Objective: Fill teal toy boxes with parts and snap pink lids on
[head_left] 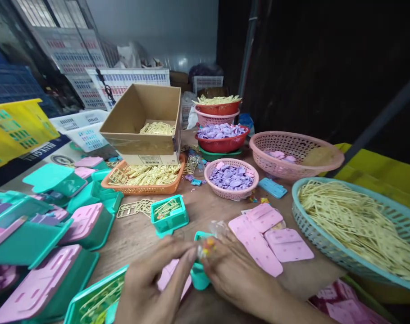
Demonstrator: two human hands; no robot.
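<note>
At the front of the table my left hand and my right hand meet, fingers closed. Pinched between their fingertips is a small clear plastic bag with tiny yellow, orange and white pieces, somewhat blurred. Directly below is a small teal plastic box, partly hidden by my hands. A pink lid shows behind my left fingers. To the right of my right hand lie several flat pink lids. Just beyond, another teal box holds cream lattice pieces.
Teal boxes with pink lids crowd the left. A cardboard box stands on an orange basket. Purple pieces fill a pink basket. A blue basket of cream strips and a large pink basket stand at right.
</note>
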